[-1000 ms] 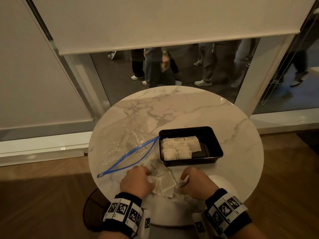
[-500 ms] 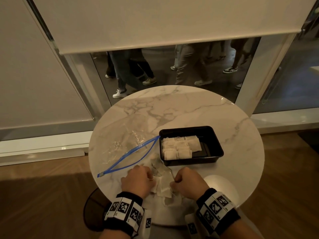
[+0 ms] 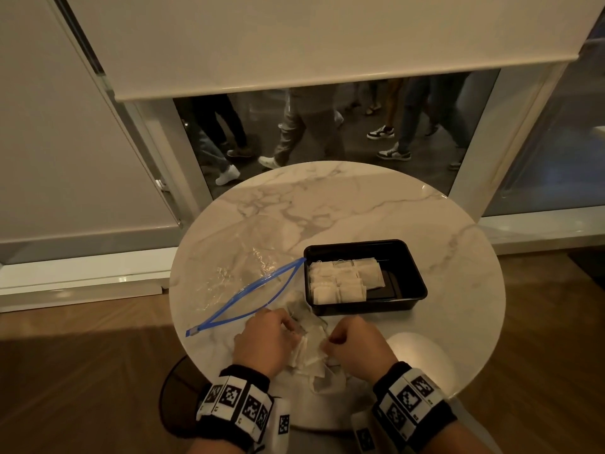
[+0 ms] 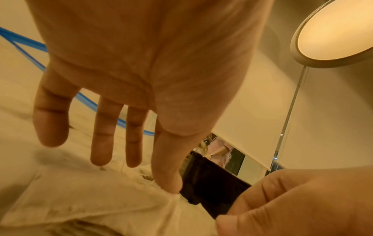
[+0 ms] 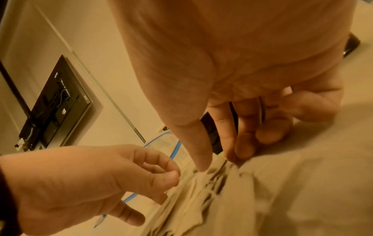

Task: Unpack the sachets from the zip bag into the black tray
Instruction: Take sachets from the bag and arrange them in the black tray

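Loose pale sachets [image 3: 311, 353] lie bunched at the table's near edge, between my two hands. My left hand [image 3: 262, 342] pinches the bunch's left edge with thumb and forefinger; its other fingers hang nearly straight in the left wrist view. My right hand [image 3: 357, 347] curls over the right side, and its thumb and fingers [image 5: 238, 150] squeeze the stacked sachets [image 5: 252, 191]. The black tray [image 3: 409, 257] sits just beyond, with several sachets [image 3: 340, 280] laid flat in its left half. The clear zip bag [image 3: 229, 273] with a blue zip lies open on the left.
The round marble table [image 3: 360, 204] stands by a window with a lowered blind; people's legs pass outside. A white round stool seat [image 3: 422, 358] shows under the table's right near edge. Wooden floor lies on both sides.
My hands have drawn closer together, and the right one slid left. The scattered sachets are now pushed into a tighter bunch between them. The tray and the bag have not moved.
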`<state>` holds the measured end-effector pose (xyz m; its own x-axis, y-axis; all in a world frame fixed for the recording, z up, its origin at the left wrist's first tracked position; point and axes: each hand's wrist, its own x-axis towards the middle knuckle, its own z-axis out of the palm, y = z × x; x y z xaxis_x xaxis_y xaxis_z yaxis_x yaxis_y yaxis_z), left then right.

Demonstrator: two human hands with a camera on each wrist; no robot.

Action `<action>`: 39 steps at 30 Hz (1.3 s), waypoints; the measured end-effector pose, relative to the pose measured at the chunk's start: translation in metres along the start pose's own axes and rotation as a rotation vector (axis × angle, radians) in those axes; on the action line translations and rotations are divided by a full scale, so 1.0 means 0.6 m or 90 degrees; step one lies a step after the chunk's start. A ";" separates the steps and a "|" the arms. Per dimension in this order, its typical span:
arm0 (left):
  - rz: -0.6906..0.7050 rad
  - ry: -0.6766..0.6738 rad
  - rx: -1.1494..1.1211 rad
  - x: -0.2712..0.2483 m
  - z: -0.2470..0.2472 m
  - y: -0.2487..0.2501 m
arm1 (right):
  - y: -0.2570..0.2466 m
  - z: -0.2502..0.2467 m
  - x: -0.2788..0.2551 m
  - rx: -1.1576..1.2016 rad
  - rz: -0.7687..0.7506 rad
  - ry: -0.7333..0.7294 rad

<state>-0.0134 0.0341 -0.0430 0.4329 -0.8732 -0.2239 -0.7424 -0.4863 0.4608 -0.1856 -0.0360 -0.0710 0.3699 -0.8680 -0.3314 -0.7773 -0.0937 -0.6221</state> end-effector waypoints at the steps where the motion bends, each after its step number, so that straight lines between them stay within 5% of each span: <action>1: 0.003 -0.013 -0.008 0.000 0.002 -0.002 | 0.000 0.005 0.002 -0.003 0.003 -0.008; 8: 0.037 -0.024 -0.003 -0.004 0.001 -0.001 | -0.013 -0.003 -0.006 0.044 -0.063 -0.003; 15: 0.204 -0.025 -0.154 -0.014 -0.017 0.029 | -0.029 -0.064 -0.039 0.165 -0.195 0.013; 26: 0.219 0.024 -0.366 -0.022 -0.033 0.045 | -0.017 -0.104 -0.038 0.218 -0.213 0.032; 31: 0.197 0.029 -0.424 -0.024 -0.032 0.052 | -0.020 -0.114 -0.042 0.212 -0.240 0.057; 35: 0.177 0.066 -0.411 -0.029 -0.039 0.058 | -0.021 -0.133 -0.051 0.038 -0.297 0.168; 39: 0.227 0.020 -0.434 -0.040 -0.046 0.069 | -0.048 -0.135 -0.060 0.007 -0.385 0.102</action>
<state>-0.0404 0.0358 0.0050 0.2479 -0.9671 0.0575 -0.3657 -0.0385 0.9299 -0.2178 -0.0413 0.0162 0.6613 -0.7254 0.1911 -0.4483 -0.5864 -0.6746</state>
